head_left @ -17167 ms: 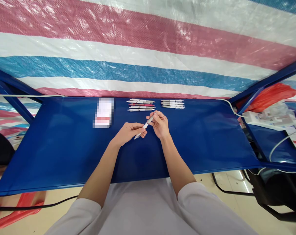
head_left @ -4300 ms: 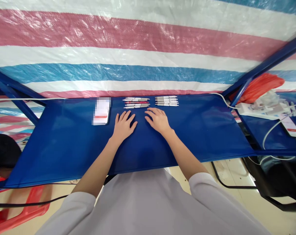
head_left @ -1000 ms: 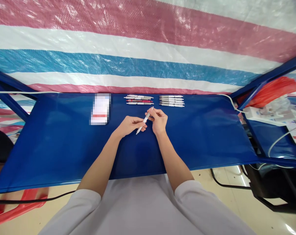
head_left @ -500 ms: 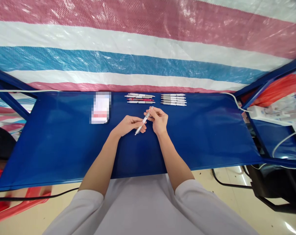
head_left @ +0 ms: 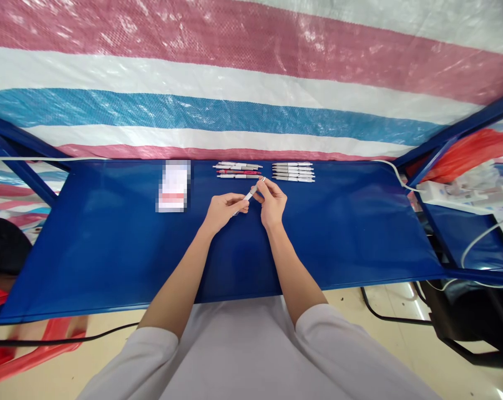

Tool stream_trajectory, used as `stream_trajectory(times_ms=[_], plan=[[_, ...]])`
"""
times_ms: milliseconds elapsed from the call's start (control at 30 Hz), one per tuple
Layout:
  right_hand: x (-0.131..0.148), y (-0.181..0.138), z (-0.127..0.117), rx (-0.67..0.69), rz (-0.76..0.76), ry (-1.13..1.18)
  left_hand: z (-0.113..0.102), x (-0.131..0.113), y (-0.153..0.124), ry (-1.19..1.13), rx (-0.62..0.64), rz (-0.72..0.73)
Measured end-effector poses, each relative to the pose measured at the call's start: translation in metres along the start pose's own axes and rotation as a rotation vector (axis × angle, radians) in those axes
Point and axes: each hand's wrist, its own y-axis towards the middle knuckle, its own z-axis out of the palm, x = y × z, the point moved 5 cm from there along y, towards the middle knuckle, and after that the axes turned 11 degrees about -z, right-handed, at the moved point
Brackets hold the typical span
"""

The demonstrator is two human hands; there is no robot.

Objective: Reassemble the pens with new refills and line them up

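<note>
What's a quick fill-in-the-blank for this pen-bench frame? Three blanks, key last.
The left hand and right hand each grip one end of a slim white pen over a flat ____ table top.
At the far edge, the pen row with a red pen lies ____ of the all-pale pen row.
The blurred white card lies nearest the ____ hand.
Missing: blue; left; left.
</note>
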Motion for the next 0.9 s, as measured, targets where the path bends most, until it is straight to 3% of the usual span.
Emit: stream_trajectory(times_ms=[333,700,900], plan=[[-0.002,-0.002,-0.001,0.088,0.064,0.049,-0.002,-0.002,-0.002,0.075,0.206,-0.081],[-0.002,0.001,-0.001,0.056,0.049,0.030,0.003,-0.009,-0.004,0.244,0.056,0.032],[0.003,-0.007,0.005,0.173,0.054,0.065,0.008,-0.004,-0.013,0.088,0.370,-0.173]])
